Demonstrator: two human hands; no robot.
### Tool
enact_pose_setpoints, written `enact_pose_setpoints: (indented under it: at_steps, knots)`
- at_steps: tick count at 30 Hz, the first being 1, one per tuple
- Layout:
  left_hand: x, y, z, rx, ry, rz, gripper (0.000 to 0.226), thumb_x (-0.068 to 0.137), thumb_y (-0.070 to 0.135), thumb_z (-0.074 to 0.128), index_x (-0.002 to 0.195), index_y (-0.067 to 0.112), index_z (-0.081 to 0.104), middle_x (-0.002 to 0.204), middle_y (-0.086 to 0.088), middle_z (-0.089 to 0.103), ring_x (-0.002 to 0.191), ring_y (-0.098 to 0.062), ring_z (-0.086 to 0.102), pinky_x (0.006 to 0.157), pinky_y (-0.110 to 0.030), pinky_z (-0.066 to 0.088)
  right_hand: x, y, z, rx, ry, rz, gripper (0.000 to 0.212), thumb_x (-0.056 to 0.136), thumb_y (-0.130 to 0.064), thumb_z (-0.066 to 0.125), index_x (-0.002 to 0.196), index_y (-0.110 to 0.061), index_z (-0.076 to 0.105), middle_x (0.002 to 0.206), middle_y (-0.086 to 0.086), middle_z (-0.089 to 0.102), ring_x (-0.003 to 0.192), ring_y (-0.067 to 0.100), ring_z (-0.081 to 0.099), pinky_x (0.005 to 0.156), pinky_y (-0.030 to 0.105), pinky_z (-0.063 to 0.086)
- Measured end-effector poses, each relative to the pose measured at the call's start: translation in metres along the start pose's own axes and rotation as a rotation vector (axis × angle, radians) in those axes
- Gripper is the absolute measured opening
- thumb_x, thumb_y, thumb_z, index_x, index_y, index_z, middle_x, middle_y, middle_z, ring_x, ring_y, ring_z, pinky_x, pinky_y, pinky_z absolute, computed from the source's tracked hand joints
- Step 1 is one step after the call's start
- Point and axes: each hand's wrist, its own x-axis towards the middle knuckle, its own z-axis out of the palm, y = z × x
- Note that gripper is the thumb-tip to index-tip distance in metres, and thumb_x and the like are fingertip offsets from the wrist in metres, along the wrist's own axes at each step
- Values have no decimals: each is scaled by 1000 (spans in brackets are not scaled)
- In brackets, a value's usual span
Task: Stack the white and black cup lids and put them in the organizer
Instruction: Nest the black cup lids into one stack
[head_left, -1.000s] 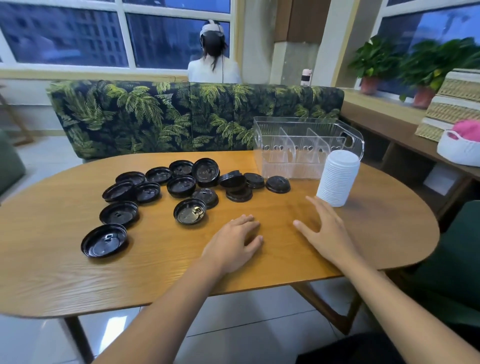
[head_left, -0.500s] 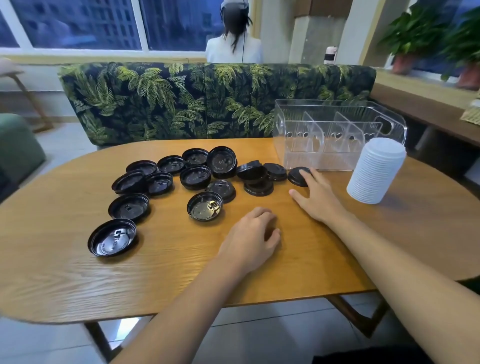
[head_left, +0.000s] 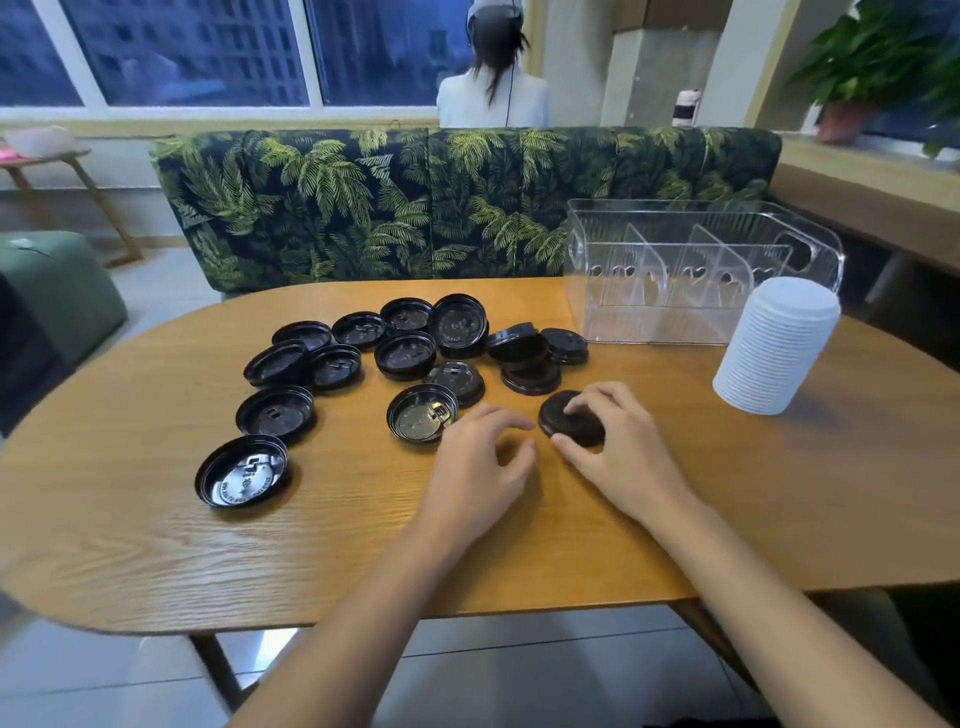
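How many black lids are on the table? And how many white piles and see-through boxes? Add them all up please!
Black lids: 15, counting the black lid that the right hand grips
White lid stack: 1 (its lids are too thin to count)
Clear organizer: 1
Total: 17

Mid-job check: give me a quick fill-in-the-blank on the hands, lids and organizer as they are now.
1. The right hand grips one lid on the table; its colour is ____.
2. The white lids stand in a single ____ beside the organizer.
3. The organizer holds ____ lids so far.
4. The left hand holds ____.

Missing words: black; stack; no; nothing.
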Motion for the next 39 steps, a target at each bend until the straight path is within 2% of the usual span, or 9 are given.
enact_pose_setpoints:
  at_steps: [3, 6, 11, 18, 20, 24, 28, 33, 39]
  knots:
    - [-2, -11, -20, 56, 104, -10, 15, 92, 17, 75, 107, 19, 80, 108, 10, 68, 94, 0, 60, 89, -28, 54, -12, -25, 6, 31, -69, -51, 29, 84, -37, 82, 103, -26, 63, 125, -10, 54, 114, 12, 50, 92, 21, 38]
    - [1, -22, -43, 141, 139, 20, 15, 92, 18, 78, 107, 18, 79, 110, 9, 66, 105, -9, 63, 90, -25, 52, -17, -45, 14, 62, -128, -98, 30, 84, -40, 82, 103, -30, 60, 116, -16, 57, 109, 9, 49, 86, 7, 32]
    - [2, -41, -58, 301, 66, -41, 26, 90, 32, 81, 115, 24, 77, 113, 9, 71, 107, -15, 65, 88, -39, 57, -19, -55, 18, 122, -199, -109, 46, 84, -44, 80, 122, -37, 55, 120, -22, 58, 114, 1, 51, 92, 7, 34]
    - [1, -45, -56, 337, 56, -45, 30, 95, 14, 74, 122, 23, 77, 118, 6, 77, 106, -17, 72, 87, -41, 60, -19, -49, 22, 112, -199, -93, 75, 86, -49, 77, 151, -33, 45, 142, -25, 48, 130, -5, 43, 105, 7, 29]
    - [-2, -42, -57, 290, 78, -38, 34, 92, 7, 76, 122, 22, 77, 114, 5, 78, 101, -15, 73, 85, -37, 61, -18, -50, 22, 115, -199, -102, 71, 86, -48, 77, 149, -30, 50, 141, -25, 49, 128, -8, 43, 100, -2, 26]
    - [-7, -38, -59, 151, 103, -56, 53, 91, 4, 76, 138, 25, 66, 102, 11, 70, 95, -8, 67, 84, -16, 54, -18, -49, 23, 117, -192, -122, 70, 84, -51, 79, 146, -27, 55, 140, -23, 50, 130, -5, 43, 103, -3, 24]
    - [-13, -34, -65, -70, 104, -110, 70, 88, 3, 77, 148, 33, 55, 100, 12, 68, 100, -7, 67, 87, -29, 61, -22, -49, 26, 126, -158, -111, 73, 78, -61, 80, 141, -31, 60, 130, -20, 48, 127, 1, 44, 101, -2, 23]
    - [-14, -32, -67, -322, 103, -238, 56, 92, 5, 76, 138, 34, 63, 108, 12, 71, 100, -4, 73, 85, -18, 58, -24, -51, 25, 119, -153, -127, 70, 80, -54, 81, 142, -27, 61, 125, -20, 54, 122, 2, 47, 100, -1, 25]
    - [-12, -30, -74, -666, 136, -412, 44, 96, 1, 70, 130, 29, 71, 119, 2, 75, 106, -16, 77, 85, -41, 66, -24, -52, 22, 111, -161, -122, 71, 81, -50, 82, 142, -24, 59, 131, -21, 59, 124, 1, 48, 101, -3, 22]
